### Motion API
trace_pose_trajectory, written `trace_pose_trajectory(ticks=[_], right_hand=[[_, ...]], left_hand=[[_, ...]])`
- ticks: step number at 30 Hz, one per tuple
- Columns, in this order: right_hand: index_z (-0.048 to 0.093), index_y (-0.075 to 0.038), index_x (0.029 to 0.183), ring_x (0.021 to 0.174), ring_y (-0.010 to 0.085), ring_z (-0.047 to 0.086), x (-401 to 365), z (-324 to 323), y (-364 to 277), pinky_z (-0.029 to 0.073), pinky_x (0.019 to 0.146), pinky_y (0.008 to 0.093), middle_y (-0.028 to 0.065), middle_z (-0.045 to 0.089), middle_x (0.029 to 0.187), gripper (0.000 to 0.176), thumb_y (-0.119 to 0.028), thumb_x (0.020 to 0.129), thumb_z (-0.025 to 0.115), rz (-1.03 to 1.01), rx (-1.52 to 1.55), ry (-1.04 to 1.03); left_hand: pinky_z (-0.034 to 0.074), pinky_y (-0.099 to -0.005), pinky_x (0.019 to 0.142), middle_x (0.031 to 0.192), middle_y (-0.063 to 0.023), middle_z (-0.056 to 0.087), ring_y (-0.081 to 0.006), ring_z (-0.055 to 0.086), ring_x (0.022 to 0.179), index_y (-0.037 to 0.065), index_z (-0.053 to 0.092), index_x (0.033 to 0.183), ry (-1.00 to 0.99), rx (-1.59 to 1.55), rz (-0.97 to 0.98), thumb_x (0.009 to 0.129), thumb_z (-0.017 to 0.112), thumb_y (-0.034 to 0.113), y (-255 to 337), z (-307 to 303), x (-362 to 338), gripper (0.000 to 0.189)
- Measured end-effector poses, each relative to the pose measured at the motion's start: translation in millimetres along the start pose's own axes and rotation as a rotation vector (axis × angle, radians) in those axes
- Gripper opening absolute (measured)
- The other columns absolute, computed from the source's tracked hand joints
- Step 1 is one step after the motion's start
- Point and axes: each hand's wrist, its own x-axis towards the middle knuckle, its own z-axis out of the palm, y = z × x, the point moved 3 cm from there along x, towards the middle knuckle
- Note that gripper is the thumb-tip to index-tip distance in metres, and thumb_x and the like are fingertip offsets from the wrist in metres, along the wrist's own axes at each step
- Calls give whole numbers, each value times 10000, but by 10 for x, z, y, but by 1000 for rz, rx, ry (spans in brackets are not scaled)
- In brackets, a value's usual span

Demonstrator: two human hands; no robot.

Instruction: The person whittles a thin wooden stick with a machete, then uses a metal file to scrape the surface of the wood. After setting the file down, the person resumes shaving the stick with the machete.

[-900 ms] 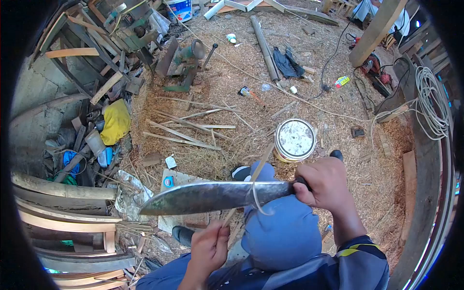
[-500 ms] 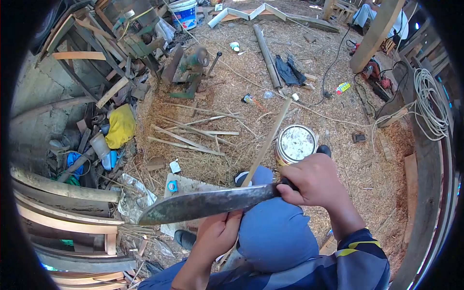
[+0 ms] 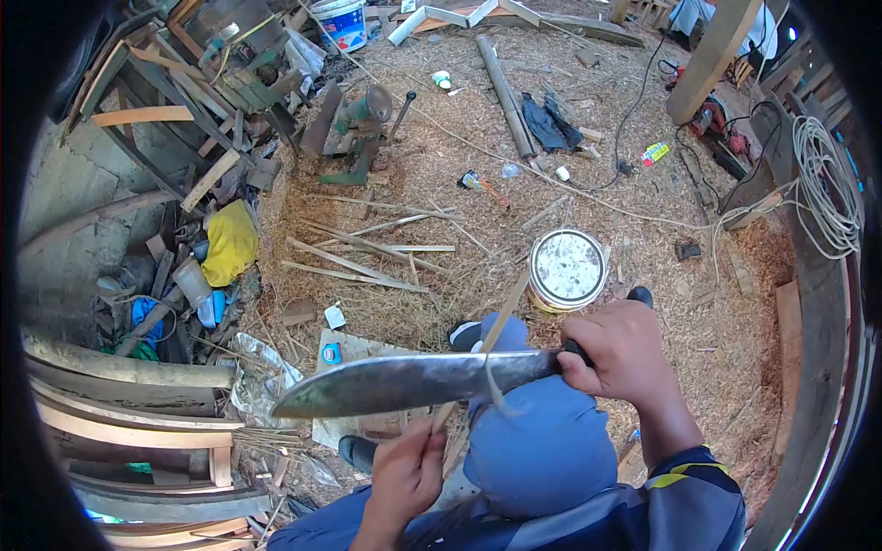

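Note:
My right hand (image 3: 617,354) is wrapped round the dark handle of a machete (image 3: 404,384), whose wide, stained blade points left across my knees. Below the blade, my left hand (image 3: 407,466) grips a thin wooden strip (image 3: 508,308). The strip slants up and away to the right, passing the blade near its handle end. A curled shaving (image 3: 496,386) hangs at the blade where it meets the strip. My knee in blue-grey cloth (image 3: 542,441) is right under the blade.
A round lidded bucket (image 3: 568,268) stands ahead of my right hand. Several cut strips (image 3: 367,262) lie on the shaving-covered floor. A tape measure (image 3: 331,353) rests on a board at left. A wooden post (image 3: 712,69) and coiled rope (image 3: 820,188) are at right.
My left hand has drawn down and left with the strip, so less of it reaches beyond the blade. The machete has shifted slightly right. A curled shaving now shows at the blade.

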Motion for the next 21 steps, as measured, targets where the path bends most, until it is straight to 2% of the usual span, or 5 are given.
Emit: trace_pose_trajectory(ticks=[10,11,14,17,21], right_hand=[[601,-143,740,514,301,618,50,3,10,457,495,437,59,594,566,360,-456,885,704,-41,23,-24],[606,-145,742,507,302,616,95,-8,-16,457,489,437,58,591,560,363,-463,884,706,-64,20,-24],[626,-147,749,497,301,615,167,-6,-69,465,479,429,60,589,553,375,-485,880,718,-101,10,-26],[627,-142,747,501,295,619,175,-1,-77,471,482,425,59,594,560,379,-484,881,721,-107,1,-32],[601,-140,728,503,289,620,137,-13,-93,469,484,422,55,599,572,394,-481,880,724,-110,-6,5]], left_hand=[[499,-427,639,743,-186,631,-378,662,676,39,688,1101,12,-56,-74,1045,620,189,51,61,195,174],[486,-390,646,738,-129,667,-255,627,656,-2,708,1056,-31,57,-64,1058,581,194,55,74,257,234],[517,-435,742,824,-160,712,-338,686,763,-4,730,1051,106,99,171,1038,594,166,203,94,398,219],[498,-503,891,954,-203,726,-429,684,973,73,750,1068,59,21,-14,1040,595,264,146,103,353,248],[525,-468,777,869,-185,711,-399,692,832,50,736,1046,56,92,89,1034,604,197,123,64,263,198]])
